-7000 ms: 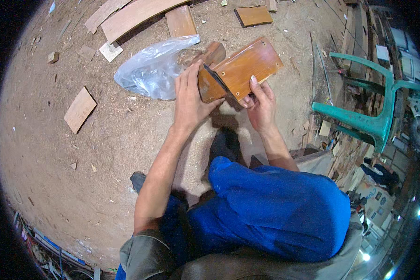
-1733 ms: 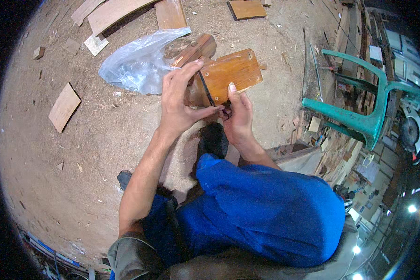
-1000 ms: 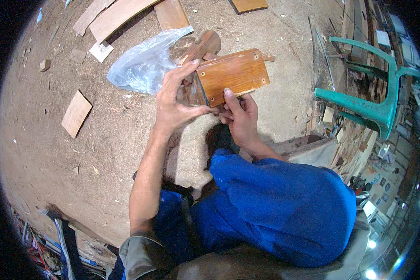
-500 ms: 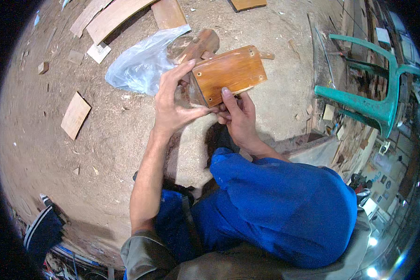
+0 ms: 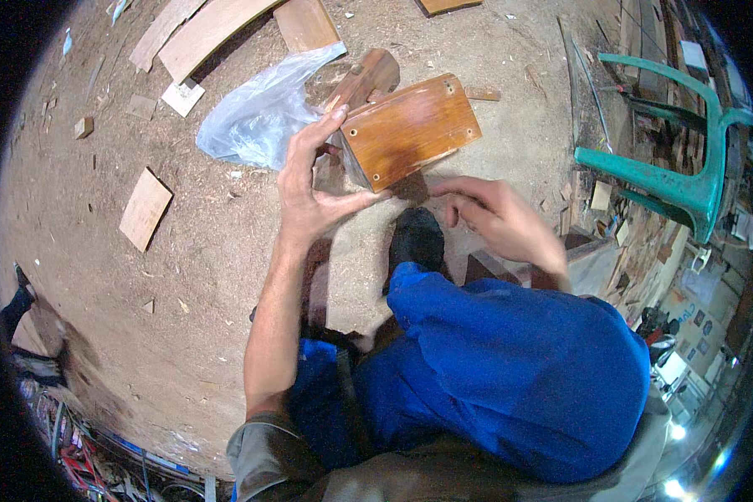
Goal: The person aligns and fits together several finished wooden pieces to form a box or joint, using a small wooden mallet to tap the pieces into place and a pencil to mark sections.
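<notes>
My left hand (image 5: 305,188) grips the left end of a box-like varnished wooden piece (image 5: 414,125), thumb at its lower corner and fingers at its upper left. Its glossy orange-brown face is turned up, with small round holes near the corners. A pale, rough strip runs along the lower right edge. Below and right of it, apart from the wood, is my right hand (image 5: 506,222), its index finger stretched out and the other fingers bent. I see nothing in it. Behind the wooden piece lies a darker brown wooden block (image 5: 364,77), partly hidden.
A clear plastic bag (image 5: 259,109) lies beyond my left hand. Boards (image 5: 213,38) and a small panel (image 5: 145,209) rest on the sawdust-covered ground. At right stands a green plastic chair (image 5: 661,171) near scrap wood. My blue-clothed knee (image 5: 519,368) rises below my hands.
My right hand has let go of the wooden piece and moved down and right. My left hand still holds it in nearly the same place. A dark-clothed leg at far left has moved away.
</notes>
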`<state>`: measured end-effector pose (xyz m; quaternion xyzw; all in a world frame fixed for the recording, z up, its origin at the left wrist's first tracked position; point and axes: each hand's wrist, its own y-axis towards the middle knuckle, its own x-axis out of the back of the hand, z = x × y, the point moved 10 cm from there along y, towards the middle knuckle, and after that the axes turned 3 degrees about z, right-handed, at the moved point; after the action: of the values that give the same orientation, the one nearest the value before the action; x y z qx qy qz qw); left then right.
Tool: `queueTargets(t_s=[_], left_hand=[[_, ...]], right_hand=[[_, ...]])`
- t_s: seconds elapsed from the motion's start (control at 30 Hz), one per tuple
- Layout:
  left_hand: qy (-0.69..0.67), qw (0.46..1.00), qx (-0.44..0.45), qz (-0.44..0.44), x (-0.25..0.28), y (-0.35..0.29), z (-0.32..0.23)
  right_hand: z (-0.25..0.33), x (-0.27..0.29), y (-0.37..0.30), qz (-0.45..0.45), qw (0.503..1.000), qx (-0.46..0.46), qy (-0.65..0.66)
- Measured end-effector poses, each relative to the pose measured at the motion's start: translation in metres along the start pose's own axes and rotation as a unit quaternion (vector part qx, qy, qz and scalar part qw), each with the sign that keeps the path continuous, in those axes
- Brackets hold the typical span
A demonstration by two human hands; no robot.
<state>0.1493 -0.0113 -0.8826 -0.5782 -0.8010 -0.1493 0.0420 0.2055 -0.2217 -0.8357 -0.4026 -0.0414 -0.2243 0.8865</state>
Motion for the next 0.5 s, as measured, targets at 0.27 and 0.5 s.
queueTargets(t_s=[0.27,0.5], left_hand=[[-0.026,1.0,0.001,0.017,-0.013,0.004,-0.001],[-0.052,0.998,0.023,0.016,-0.008,-0.002,0.003]], right_hand=[[0.09,0.033,0.008,-0.09,0.944,0.258,0.186],[0.093,0.018,0.044,-0.181,0.903,0.36,0.147]])
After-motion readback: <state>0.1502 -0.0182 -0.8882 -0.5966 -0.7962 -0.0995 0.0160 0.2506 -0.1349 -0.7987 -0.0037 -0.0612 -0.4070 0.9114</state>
